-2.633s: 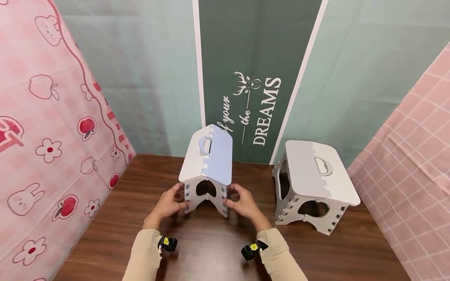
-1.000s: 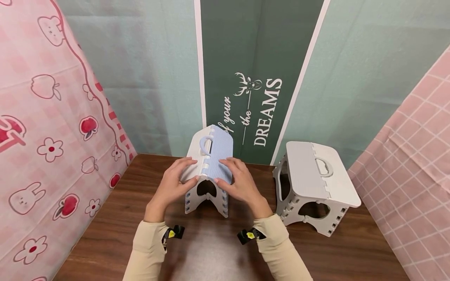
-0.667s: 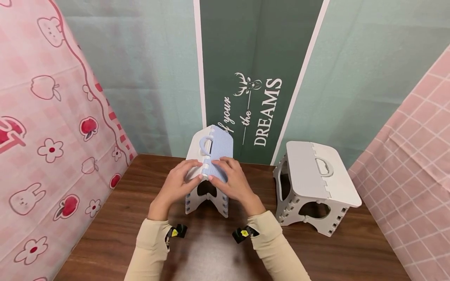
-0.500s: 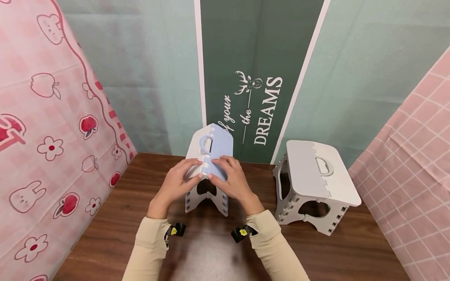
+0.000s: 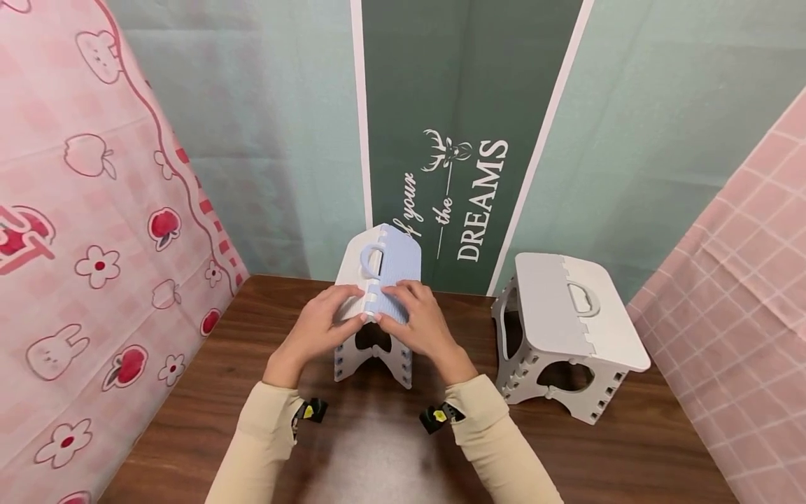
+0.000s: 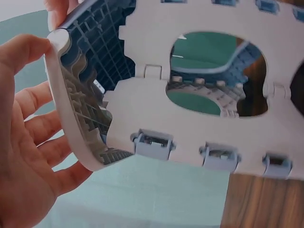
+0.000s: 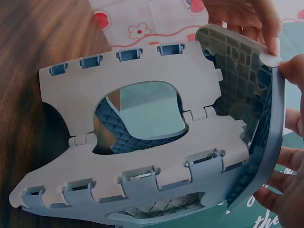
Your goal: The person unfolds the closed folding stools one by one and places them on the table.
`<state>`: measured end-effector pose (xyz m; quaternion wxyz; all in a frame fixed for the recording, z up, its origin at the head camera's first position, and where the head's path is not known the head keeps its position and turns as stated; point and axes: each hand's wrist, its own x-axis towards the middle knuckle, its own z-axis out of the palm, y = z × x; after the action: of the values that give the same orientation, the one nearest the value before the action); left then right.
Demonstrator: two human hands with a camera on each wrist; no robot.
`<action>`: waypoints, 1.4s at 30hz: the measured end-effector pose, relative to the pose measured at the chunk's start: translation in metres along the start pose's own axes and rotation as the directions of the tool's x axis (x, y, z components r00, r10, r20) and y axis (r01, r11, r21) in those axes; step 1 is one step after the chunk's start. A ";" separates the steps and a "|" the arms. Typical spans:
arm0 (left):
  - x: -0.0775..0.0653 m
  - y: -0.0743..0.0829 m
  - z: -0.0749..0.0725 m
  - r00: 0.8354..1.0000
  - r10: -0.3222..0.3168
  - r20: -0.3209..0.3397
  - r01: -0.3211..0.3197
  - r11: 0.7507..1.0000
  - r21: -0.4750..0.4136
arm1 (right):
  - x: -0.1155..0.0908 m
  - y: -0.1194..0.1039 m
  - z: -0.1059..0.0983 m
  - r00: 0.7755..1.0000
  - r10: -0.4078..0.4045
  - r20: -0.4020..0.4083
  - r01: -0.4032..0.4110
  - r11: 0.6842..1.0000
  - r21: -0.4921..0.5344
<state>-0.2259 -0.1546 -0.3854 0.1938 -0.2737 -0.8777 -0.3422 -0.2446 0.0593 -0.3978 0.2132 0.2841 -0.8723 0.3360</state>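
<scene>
A white and pale blue folding step stool (image 5: 403, 255) stands partly folded on the table, its two top panels sloping down from a raised middle hinge. My left hand (image 5: 311, 332) rests on the white panel near the front, thumb tip at the ridge end. On the blue panel lies my right hand (image 5: 425, 329), fingers arched, its thumb close to the left one. Both wrist views show the end legs (image 6: 142, 109) bent at their hinges, with an oval opening between. The fingers (image 7: 289, 156) spread over the panel's outer face.
A second folding stool (image 5: 554, 301), grey and white, stands fully unfolded to the right on the dark wooden table (image 5: 208, 420). Green cloth (image 5: 283, 140) hangs behind. Pink patterned cloths enclose the left and right sides.
Both hands have come up from the stool's lower legs onto its top panels, then moved inward to the ridge. The stool stays partly folded in place.
</scene>
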 end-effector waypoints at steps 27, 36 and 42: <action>0.008 0.002 0.001 0.993 0.037 0.114 -0.050 0.992 0.113 | 0.000 0.010 -0.010 0.993 -0.085 0.077 0.095 0.986 -0.137; 0.011 0.005 -0.001 0.987 0.036 0.157 -0.066 0.980 0.188 | 0.002 0.009 -0.011 0.989 -0.101 0.107 0.122 0.971 -0.204; 0.013 0.004 -0.002 0.983 0.037 0.182 -0.076 0.973 0.216 | 0.005 0.008 -0.011 0.985 -0.096 0.142 0.128 0.962 -0.242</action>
<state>-0.2332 -0.1485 -0.3752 0.1543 -0.3046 -0.9160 -0.2106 -0.2516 0.0703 -0.3910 0.2092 0.3249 -0.9022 0.1915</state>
